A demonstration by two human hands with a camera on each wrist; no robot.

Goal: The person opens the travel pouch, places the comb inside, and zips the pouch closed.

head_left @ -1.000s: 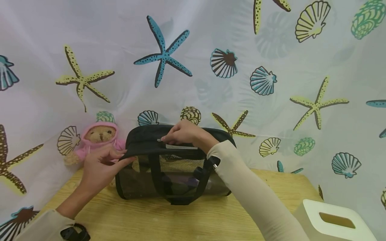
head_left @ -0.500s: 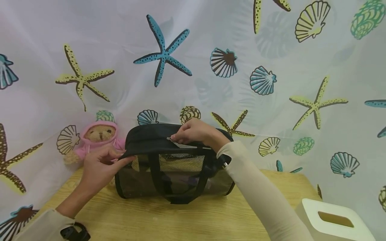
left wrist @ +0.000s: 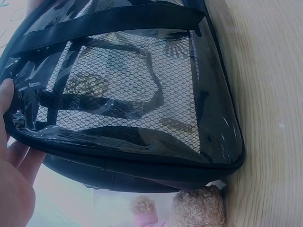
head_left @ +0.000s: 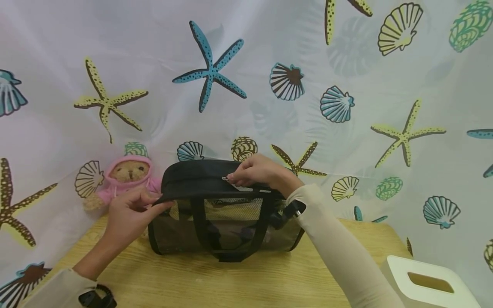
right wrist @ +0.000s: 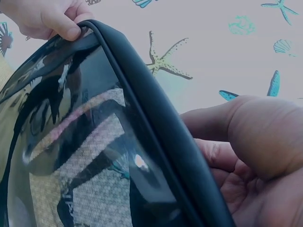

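A black bag (head_left: pixel 169 235) with clear plastic and mesh panels stands upright on the wooden table, its front handle (head_left: pixel 231 256) hanging down. At its upper left front corner, my left hand (head_left: pixel 129 216) pinches the edge between thumb and fingers. My right hand (head_left: pixel 258 172) pinches a metal zipper pull (head_left: pixel 224 178) on the bag's top. Left of the pull the top is closed; a pale gap shows beneath the right fingers. The left wrist view shows the bag's mesh (left wrist: pixel 118 85) close up. In the right wrist view the bag's dark edge (right wrist: pixel 156 127) hides the right fingertips.
A teddy bear (head_left: pixel 129 173) in a pink hoodie sits behind the bag's left end. A white tissue box (head_left: pixel 396 273) stands at the table's (head_left: pixel 200 282) front right. Behind hangs a white curtain (head_left: pixel 239 115) with starfish and shells.
My right hand has drawn the zipper pull rightward along the bag's top, and the closed stretch behind it has lengthened. The left hand keeps its grip on the corner.
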